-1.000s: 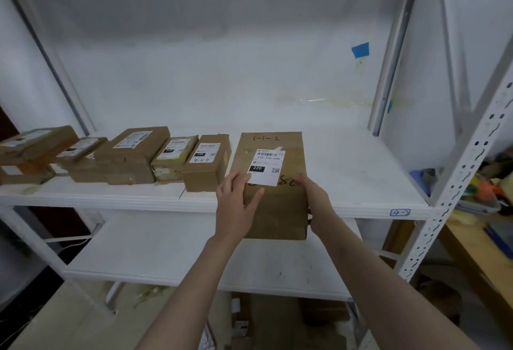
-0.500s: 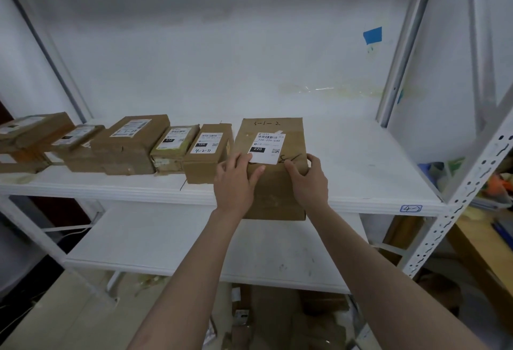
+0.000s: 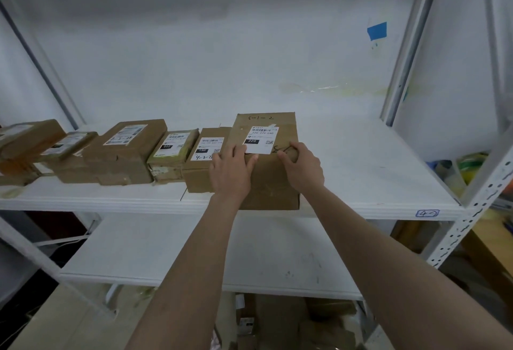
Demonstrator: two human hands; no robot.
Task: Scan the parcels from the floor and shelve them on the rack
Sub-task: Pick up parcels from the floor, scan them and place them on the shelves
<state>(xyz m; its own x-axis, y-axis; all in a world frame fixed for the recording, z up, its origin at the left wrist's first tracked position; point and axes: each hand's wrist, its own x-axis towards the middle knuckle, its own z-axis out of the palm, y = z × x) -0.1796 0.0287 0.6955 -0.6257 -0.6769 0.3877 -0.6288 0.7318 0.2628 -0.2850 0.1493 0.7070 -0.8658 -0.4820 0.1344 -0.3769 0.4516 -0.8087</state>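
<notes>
Your left hand (image 3: 231, 172) presses flat-fingered and your right hand (image 3: 301, 166) curls over the near top edge of the cardboard parcel (image 3: 266, 183), which sits at the front of the rack shelf (image 3: 374, 172), touching a smaller parcel (image 3: 200, 174). Push evenly with both hands, keeping the label (image 3: 262, 140) readable.

White wall (image 3: 249, 52), blue tape patch (image 3: 376, 30)

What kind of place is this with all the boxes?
Probably a parcel storeroom or pickup point: a white metal rack holds a row of cardboard parcels with barcode labels, a handwritten number tag marks the shelf edge, and more boxes lie underneath.
</notes>
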